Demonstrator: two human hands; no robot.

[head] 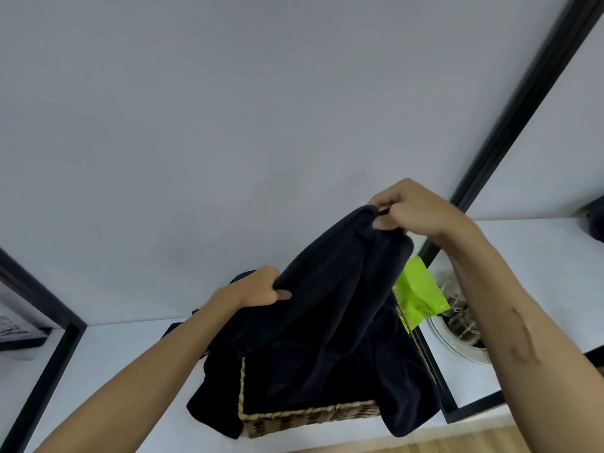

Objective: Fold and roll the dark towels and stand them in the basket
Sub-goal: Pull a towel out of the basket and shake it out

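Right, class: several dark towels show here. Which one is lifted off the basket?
The dark towel stretched between both hands: the right hand pinches its top corner, the left hand grips its edge. The others lie draped over the wicker basket.

A single head-worn wide-angle view looks forward and slightly down from close above the white shelf [137,351], facing the pale wall [228,125]. The woven basket [307,416] sits near the bottom edge, and straight black frame bars [523,103] bend toward the borders.

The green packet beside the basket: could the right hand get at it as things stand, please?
Probably not at once: the right hand pinches the dark towel, which hangs partly over the green packet.
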